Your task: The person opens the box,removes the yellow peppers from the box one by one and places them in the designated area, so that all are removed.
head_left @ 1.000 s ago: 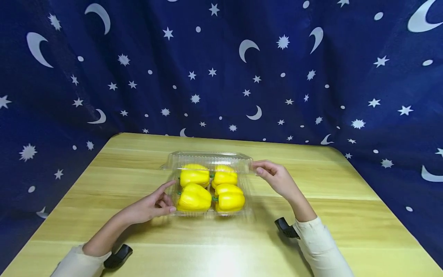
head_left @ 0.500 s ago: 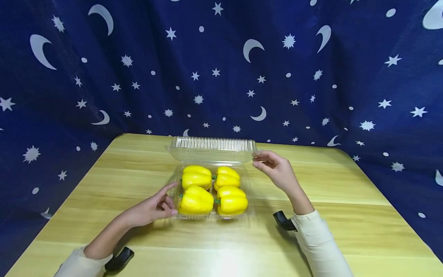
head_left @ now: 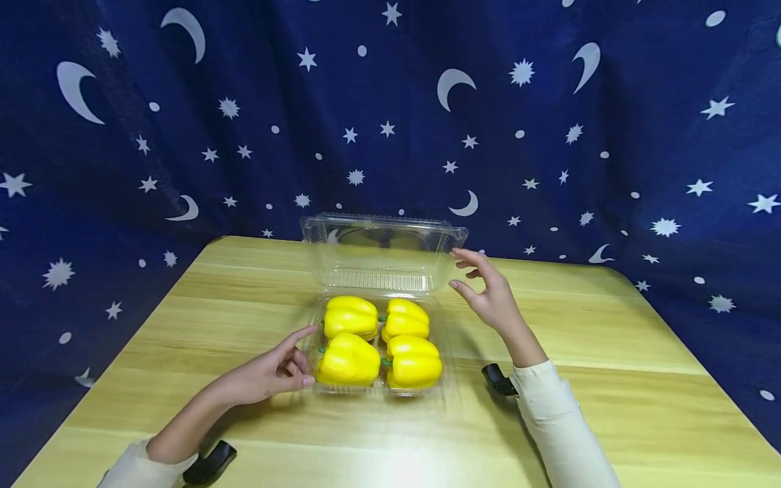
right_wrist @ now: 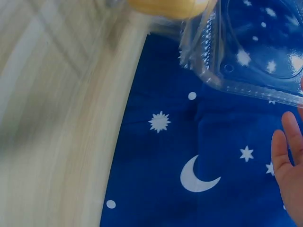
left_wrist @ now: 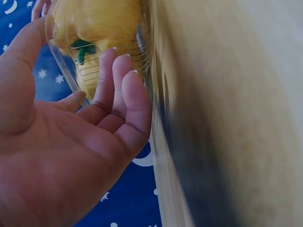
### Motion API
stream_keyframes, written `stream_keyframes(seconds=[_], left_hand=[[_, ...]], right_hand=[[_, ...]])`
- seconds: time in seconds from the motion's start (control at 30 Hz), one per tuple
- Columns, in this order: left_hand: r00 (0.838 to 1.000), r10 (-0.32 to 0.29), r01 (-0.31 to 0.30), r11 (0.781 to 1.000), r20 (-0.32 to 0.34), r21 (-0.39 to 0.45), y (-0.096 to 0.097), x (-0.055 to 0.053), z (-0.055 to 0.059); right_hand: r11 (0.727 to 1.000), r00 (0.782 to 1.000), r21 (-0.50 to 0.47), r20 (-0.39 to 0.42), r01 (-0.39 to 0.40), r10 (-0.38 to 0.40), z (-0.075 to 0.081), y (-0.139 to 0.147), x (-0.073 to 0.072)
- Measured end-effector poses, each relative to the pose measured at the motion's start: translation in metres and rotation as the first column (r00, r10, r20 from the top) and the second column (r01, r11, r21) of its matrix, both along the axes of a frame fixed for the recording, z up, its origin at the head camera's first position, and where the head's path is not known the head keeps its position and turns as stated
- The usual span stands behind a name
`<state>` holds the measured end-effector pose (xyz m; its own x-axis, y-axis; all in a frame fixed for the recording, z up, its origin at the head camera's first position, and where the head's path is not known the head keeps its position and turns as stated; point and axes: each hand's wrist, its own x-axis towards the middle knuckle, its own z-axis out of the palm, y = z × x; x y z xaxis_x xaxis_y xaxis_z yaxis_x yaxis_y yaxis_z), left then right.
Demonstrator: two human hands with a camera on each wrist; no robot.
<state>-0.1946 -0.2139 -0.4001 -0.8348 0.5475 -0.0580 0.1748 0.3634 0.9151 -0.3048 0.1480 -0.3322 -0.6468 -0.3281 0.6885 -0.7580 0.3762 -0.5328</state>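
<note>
A clear plastic clamshell box [head_left: 448, 352] holds several yellow bell peppers [head_left: 348, 359] with green stems. Its hinged lid [head_left: 381, 261] stands raised behind the peppers, and the right wrist view shows the transparent lid [right_wrist: 255, 90] too. At the box's left side, my left hand [head_left: 268, 376] touches the rim with thumb and index finger spread apart. The other fingers bend loosely beside the box wall in the left wrist view. My right hand [head_left: 491, 295] has its fingers spread by the lid's right edge; a fingertip is at that edge, and contact is unclear.
The box stands on a light wooden table [head_left: 579, 407]. A dark blue curtain [head_left: 390, 169] with moons and stars hangs behind the table's far edge. Each wrist wears a black device [head_left: 210, 464].
The lid has swung up and back from over the rear peppers. My right hand went with it, then loosened its hold at the edge. The left hand stays at the box's left side.
</note>
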Motion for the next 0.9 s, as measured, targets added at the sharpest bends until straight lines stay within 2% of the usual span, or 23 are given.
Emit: stream_keyframes(seconds=[0.2,0.37,0.5,0.63,0.9], left_hand=[[1.000,0.001,-0.001,1.000,0.017,-0.009,-0.001,0.000,-0.001],[1.000,-0.021,0.021,1.000,0.006,0.006,-0.002,-0.001,-0.003],[0.999,-0.045,0.045,0.999,-0.004,0.013,-0.003,0.000,-0.003],[0.999,-0.047,0.047,0.999,-0.011,-0.004,-0.004,0.000,-0.002],[0.998,-0.053,0.053,0.999,-0.018,0.002,-0.002,-0.001,0.000]], right_hand=[[0.995,0.993,-0.024,0.062,-0.097,0.098,0.000,-0.003,-0.012],[0.996,0.991,0.001,0.098,-0.086,0.086,0.011,-0.009,-0.012],[0.997,0.991,0.035,0.119,-0.062,0.058,0.012,-0.008,-0.015],[0.997,0.986,0.021,0.153,-0.069,0.065,0.007,-0.005,-0.024],[0.999,0.966,-0.002,0.252,-0.054,0.053,-0.017,0.002,-0.054]])
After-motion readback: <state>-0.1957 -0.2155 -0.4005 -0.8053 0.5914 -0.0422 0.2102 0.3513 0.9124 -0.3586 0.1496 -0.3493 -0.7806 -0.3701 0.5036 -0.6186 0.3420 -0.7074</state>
